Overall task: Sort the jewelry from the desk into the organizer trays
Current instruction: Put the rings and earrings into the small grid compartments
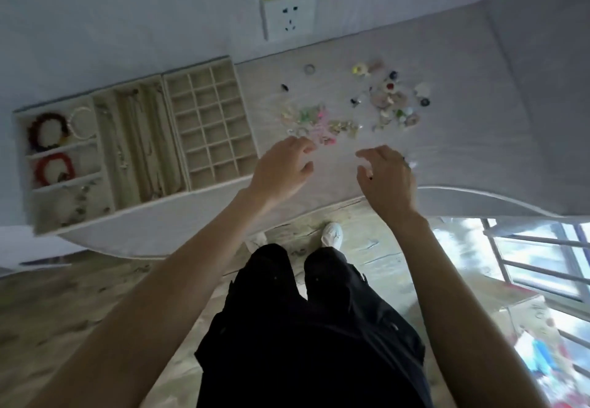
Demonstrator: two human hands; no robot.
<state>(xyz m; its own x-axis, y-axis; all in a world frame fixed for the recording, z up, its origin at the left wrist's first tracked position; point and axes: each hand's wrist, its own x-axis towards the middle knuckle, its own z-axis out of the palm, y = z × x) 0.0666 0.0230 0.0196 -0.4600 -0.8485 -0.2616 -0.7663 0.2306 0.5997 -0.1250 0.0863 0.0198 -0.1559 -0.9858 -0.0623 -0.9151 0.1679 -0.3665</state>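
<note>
Black trousers (306, 327) and a white shoe (332, 234) fill the bottom of the view, on a wood-patterned floor. Above them two bare forearms reach over the pale desk (463, 139). Left hand (281, 171) hovers at the near edge of the loose jewelry, fingers loosely curled and holding nothing that I can make out. Right hand (388, 180) hangs just beside it, fingers also relaxed and bent; something small and pale shows at its far side, but blur hides whether it is pinched or merely lying on the desk.

Scattered jewelry lies beyond the fingertips in two loose groups: a pastel tangle of pink and green pieces (314, 121) nearest the left hand, and a spread of small studs and charms (391, 101) further right, with a lone ring (309, 69) set apart near the wall. These pieces look light, hard and tiny, likely to slide on the smooth top and to snag one another; a fingertip pinch on a single piece, lifted clear of its neighbours, seems the safest hold.

Three beige organizer trays sit side by side on the left. The grid tray (210, 123), nearest the hands, appears to hold nothing yet. The long-slot tray (137, 142) holds chains laid lengthwise. The far-left tray (64, 164) holds a dark red beaded bracelet (46, 133), a white bangle (81, 121), a bright red bracelet (54, 169), and blurred pieces in its nearest compartment.
</note>
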